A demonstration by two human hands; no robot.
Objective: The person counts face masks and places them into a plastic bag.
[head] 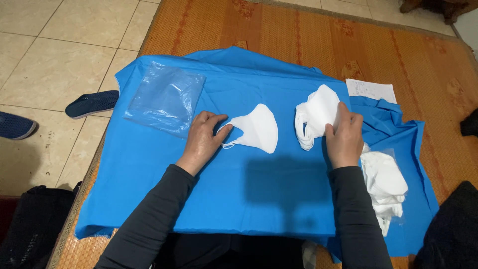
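A single white folded face mask lies flat on the blue cloth. My left hand rests on the cloth, its fingertips touching the mask's left edge and ear loop. A little to the right, my right hand grips a stack of several white masks, holding it by its right side just above the cloth. An empty clear plastic bag lies flat at the cloth's far left.
A clear packet of more white masks lies by my right forearm. A white paper slip sits at the cloth's far right. The cloth covers a woven orange mat. Dark blue slippers stand on the tiled floor at left.
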